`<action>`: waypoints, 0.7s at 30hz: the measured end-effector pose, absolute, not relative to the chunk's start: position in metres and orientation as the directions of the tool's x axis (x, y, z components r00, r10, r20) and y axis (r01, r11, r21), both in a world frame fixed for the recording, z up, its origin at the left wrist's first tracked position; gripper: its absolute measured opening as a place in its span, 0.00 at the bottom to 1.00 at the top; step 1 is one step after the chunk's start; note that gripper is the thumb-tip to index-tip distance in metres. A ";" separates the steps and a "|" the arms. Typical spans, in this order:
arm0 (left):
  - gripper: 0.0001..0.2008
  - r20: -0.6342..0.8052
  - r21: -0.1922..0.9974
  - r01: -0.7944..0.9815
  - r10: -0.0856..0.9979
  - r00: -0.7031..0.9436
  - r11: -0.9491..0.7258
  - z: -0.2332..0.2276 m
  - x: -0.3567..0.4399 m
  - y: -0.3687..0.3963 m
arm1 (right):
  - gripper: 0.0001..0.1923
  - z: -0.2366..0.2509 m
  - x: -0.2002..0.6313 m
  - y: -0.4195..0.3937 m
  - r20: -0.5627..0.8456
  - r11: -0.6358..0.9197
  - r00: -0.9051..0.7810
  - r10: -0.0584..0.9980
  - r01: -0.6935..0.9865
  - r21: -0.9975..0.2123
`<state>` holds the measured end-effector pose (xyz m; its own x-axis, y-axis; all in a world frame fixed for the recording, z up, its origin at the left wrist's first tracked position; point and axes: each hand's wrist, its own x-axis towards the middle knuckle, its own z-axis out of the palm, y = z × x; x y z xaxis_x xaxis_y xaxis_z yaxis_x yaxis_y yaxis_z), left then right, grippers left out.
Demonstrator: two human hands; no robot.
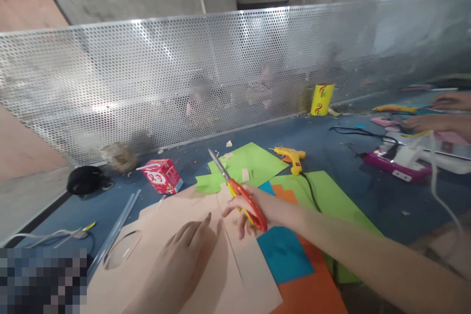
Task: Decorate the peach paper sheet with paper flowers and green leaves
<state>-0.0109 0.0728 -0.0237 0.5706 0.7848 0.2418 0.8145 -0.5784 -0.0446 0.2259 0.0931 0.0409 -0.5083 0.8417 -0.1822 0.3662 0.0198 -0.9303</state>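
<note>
Low in the middle of the head view, my left hand [184, 252] lies on a large beige sheet of paper [132, 274], its fingers stretched out and pressed to the surface. My right hand [245, 208] grips a pair of scissors [250, 200] by red and yellow handles. The scissors' blades look closed and point up and away, over green paper [253, 157]. A long cut line or edge runs through the beige sheet between my hands. Blue paper [285, 257] and orange paper [312, 297] lie under my right forearm.
A yellow glue gun [292, 154], its cord trailing, rests beyond the green paper. Left stand a red drink carton [162, 176], a jar [119, 157] and clear glue sticks [114, 230]. A perforated metal screen [165, 68] bounds the table. Another person's hands [429, 122] are near a purple power strip [397, 164].
</note>
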 end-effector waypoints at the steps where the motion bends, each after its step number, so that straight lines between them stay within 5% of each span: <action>1: 0.22 0.240 -0.040 0.815 0.786 0.570 -0.579 -0.024 -0.010 0.072 | 0.14 0.041 0.224 0.092 -0.207 -0.064 -0.551 0.808 0.267 -0.962; 4: 0.23 0.244 -0.036 0.812 0.783 0.572 -0.582 -0.023 -0.009 0.072 | 0.18 0.039 0.221 0.091 -0.228 -0.184 -0.620 0.751 0.135 -0.974; 13: 0.25 0.342 -0.075 0.772 0.711 0.614 -0.631 -0.008 -0.005 0.071 | 0.20 0.034 0.220 0.092 -0.245 -0.179 -0.644 0.724 0.167 -0.970; 21: 0.27 0.309 -0.084 0.837 0.784 0.538 -0.541 -0.021 -0.008 0.065 | 0.19 0.042 0.215 0.085 -0.291 -0.203 -0.598 0.747 0.212 -0.956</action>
